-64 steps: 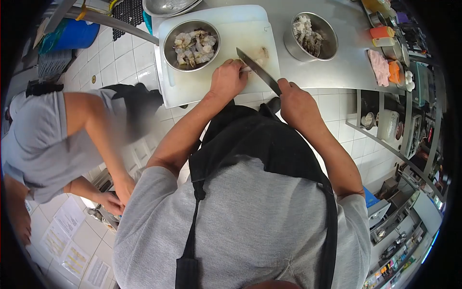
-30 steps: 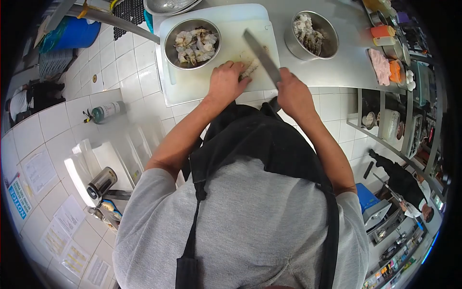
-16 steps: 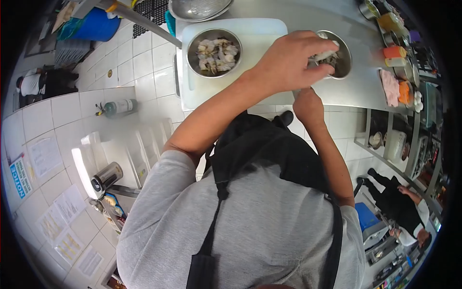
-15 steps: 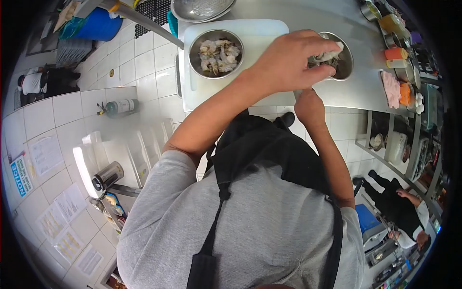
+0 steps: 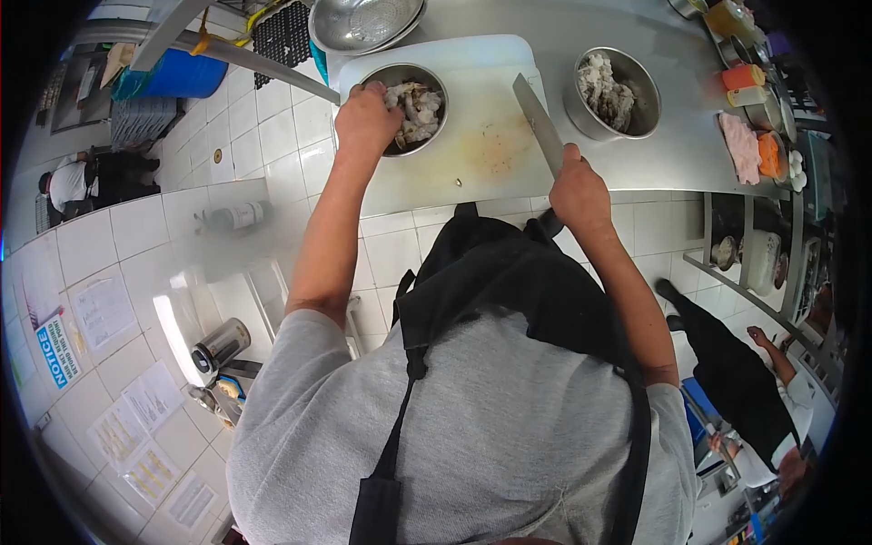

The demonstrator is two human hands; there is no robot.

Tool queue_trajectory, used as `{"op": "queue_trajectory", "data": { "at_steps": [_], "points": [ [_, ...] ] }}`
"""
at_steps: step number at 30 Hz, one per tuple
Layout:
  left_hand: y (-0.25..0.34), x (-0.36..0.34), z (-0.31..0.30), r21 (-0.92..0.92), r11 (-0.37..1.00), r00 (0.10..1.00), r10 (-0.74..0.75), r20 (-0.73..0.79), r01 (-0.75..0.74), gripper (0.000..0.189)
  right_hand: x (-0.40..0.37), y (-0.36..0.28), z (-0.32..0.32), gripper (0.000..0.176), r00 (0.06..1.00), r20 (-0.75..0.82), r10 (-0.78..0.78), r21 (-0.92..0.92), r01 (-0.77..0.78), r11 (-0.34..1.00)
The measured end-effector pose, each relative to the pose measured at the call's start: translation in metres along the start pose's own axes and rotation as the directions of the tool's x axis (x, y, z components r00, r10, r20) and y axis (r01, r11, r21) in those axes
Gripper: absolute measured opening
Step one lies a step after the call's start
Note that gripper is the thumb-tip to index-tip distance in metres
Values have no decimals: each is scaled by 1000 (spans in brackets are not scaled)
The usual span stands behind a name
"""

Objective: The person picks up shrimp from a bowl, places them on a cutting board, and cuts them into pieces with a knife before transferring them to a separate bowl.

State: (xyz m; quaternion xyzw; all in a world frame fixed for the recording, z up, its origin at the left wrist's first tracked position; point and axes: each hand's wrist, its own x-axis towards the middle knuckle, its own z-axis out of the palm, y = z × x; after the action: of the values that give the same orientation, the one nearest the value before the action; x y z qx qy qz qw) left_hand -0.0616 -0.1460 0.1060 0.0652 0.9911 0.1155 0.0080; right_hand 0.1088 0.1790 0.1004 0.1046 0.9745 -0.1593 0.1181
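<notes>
In the head view, my left hand (image 5: 368,123) reaches over the near left rim of a steel bowl (image 5: 444,113) of peeled shrimp (image 5: 420,111). Its fingers curl at the shrimp inside, with the fingertips partly hidden. My right hand (image 5: 581,191) is closed round the handle of a kitchen knife (image 5: 542,127). The blade points away from me over the right side of a white cutting board (image 5: 472,77), which has small stains and scraps on it. Right of the board stands a second steel bowl (image 5: 647,113), holding greyish shrimp pieces (image 5: 604,91).
Steel strainer bowls (image 5: 363,25) sit at the back left of the steel counter (image 5: 690,163). A pink cloth (image 5: 738,150) and several containers line the right side. One person (image 5: 745,391) is at lower right, another (image 5: 77,182) at far left.
My left hand has gone from the right bowl, where it held a pale shrimp piece, to the left bowl. The knife, mostly hidden before, now shows over the board.
</notes>
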Motion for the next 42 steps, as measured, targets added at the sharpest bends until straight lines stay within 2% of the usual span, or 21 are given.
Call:
{"op": "queue_trajectory", "data": {
  "at_steps": [4,8,10,11,13,15,16,18,19,21,22,24,25,27,28,30,34,36,38,39,42],
  "points": [
    [-7,2,2,7,1000,999,19,-45,-19,33,2,2,1,30,1000,-9,-6,9,6,1000],
    [-3,-7,-10,-85,996,986,-11,-166,-3,27,0,0,1,30,1000,-7,-1,11,1,1000],
    [25,-20,-34,-268,928,960,214,-182,-258,28,-1,-2,-2,30,1000,1,8,11,-8,1000],
    [41,-26,-38,-237,903,930,325,-171,-359,27,0,-2,-3,30,1000,7,6,14,-7,1000],
    [76,-35,-41,-145,903,899,421,121,-404,24,1,0,-2,30,1000,5,7,13,-7,1000],
    [108,-32,-22,-40,851,814,514,271,-524,25,2,-1,-1,29,1000,2,-2,22,2,1000],
    [118,-31,-9,-35,854,817,509,273,-520,25,3,1,-2,29,1000,4,-8,32,8,999],
    [129,-34,21,-70,914,879,405,251,-401,31,2,2,-2,29,1000,-1,-4,47,4,999],
    [128,-39,31,-69,906,873,421,248,-417,31,3,5,-3,30,1000,-14,-9,69,10,998],
    [119,-59,51,-151,929,883,370,290,-339,35,-3,13,-5,31,1000,-22,6,98,-4,995],
    [115,-63,59,-148,926,877,377,299,-347,35,-8,15,-10,34,1000,-1,-5,183,5,983],
    [110,-68,62,-253,915,916,362,174,-313,38,-20,19,-8,38,1000,24,-17,277,10,961],
    [114,-66,59,-250,915,914,365,178,-317,38,-27,24,-6,40,999,35,7,355,-19,935],
    [127,-61,52,-191,962,934,243,260,-197,43,-36,27,-8,43,998,48,26,432,-45,901],
    [131,-60,57,-187,962,934,242,263,-196,43,-39,27,-12,44,992,113,60,493,-108,863],
    [135,-54,69,-297,941,958,223,182,-162,47,-43,29,-11,45,980,180,86,553,-173,815],
    [126,-55,67,-268,934,926,300,230,-236,47,-47,46,-9,43,979,194,60,599,-167,783],
    [123,-62,60,-245,922,926,342,157,-299,41,-52,45,-14,42,979,196,49,605,-160,780],
    [121,-60,64,-233,907,905,393,164,-351,38,-53,41,-29,39,912,399,96,648,-355,674],
    [122,-57,65,-228,887,882,442,163,-403,35,-55,41,-29,39,912,399,95,650,-355,672],
    [123,-52,66,-221,889,875,443,194,-400,34,-55,43,-31,37,892,448,66,690,-392,608]
  ]
}}
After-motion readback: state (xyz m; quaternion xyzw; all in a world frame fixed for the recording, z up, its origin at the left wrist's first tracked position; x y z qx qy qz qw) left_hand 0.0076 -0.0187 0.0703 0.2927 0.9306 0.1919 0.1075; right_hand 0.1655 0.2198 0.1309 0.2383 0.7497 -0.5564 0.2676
